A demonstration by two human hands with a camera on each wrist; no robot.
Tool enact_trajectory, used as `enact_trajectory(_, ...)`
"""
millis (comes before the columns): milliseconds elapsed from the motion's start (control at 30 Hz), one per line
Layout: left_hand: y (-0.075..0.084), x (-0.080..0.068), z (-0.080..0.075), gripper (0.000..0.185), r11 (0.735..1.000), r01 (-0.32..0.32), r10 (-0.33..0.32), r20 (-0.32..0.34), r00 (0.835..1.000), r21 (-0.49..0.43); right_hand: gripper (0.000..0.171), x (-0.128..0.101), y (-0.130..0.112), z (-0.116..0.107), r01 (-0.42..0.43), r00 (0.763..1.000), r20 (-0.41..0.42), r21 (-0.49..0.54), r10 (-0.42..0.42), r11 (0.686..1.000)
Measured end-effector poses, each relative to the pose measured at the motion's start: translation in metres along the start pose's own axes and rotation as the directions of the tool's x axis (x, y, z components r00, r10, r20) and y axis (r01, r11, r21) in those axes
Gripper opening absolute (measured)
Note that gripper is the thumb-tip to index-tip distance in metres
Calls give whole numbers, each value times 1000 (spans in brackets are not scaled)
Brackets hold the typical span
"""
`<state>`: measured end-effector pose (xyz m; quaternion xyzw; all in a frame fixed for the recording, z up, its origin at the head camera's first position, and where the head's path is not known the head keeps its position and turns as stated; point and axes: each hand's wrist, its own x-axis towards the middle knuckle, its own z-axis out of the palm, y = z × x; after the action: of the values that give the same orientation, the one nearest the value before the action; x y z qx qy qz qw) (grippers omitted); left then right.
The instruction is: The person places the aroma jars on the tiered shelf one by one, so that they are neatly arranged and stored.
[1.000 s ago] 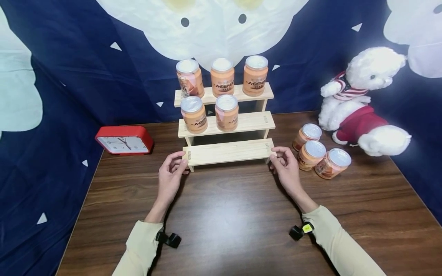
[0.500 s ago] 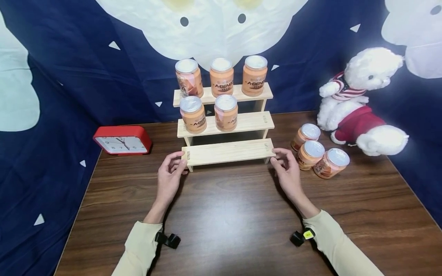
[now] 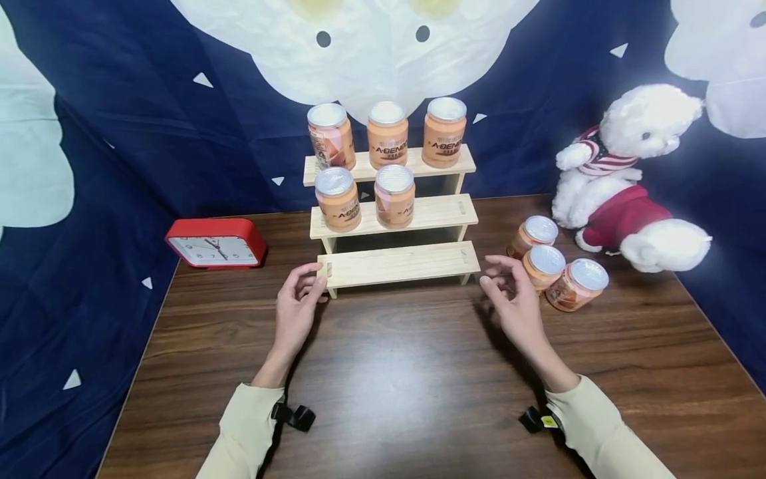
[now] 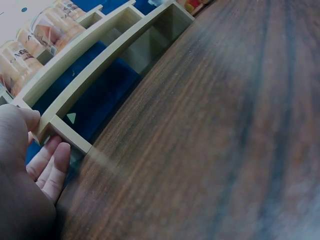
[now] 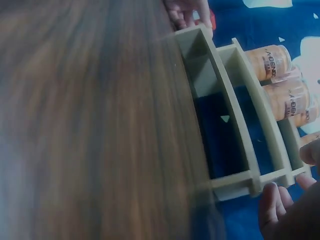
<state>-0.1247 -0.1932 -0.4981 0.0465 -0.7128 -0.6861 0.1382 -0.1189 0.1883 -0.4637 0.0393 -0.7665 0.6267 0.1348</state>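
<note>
A dark wooden table (image 3: 395, 372) fills the lower frame, backed by a navy cloth with white cartoon shapes. At centre stands a three-step wooden rack (image 3: 395, 219): three orange jars on its top step, two on the middle, the bottom step (image 3: 399, 264) bare. A white teddy bear (image 3: 628, 179) in a red jumper sits at the right edge, a red clock (image 3: 217, 242) at the left. Three more jars (image 3: 556, 263) lie clustered on the table between rack and bear. The left hand (image 3: 297, 307) rests at the left end of the bottom step, thumb on top and fingers loosely bent against its post, as the left wrist view confirms. The right hand (image 3: 516, 303) hovers just off the step's right end, fingers spread and relaxed, holding nothing, close to the nearest loose jar. The work appears to stand between steadying the rack and stocking it; a likely next move calls for the right hand to close round a loose jar and lift it upright toward an open spot.
</note>
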Motion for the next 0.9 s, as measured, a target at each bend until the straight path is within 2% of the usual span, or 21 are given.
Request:
enact_trajectory(200, 0, -1, -1, 28, 1000, 9, -9, -2, 1000, 14, 36, -6, -9, -12, 81, 995, -51, -6, -82, 997)
enact_trajectory(533, 0, 0, 0, 29, 1000, 8, -9, 10, 1000, 19, 33, -12, -20, -40, 202, 968, -146, -15, -202, 979)
enact_trajectory(667, 0, 0, 0, 29, 1000, 4, -4, 10, 1000, 16, 33, -13, -18, -51, 221, 949, -208, -96, -237, 971)
enact_trajectory(900, 0, 0, 0, 30, 1000, 5, -5, 13, 1000, 20, 32, -12, -12, -71, 198, 911, -323, -201, -256, 959)
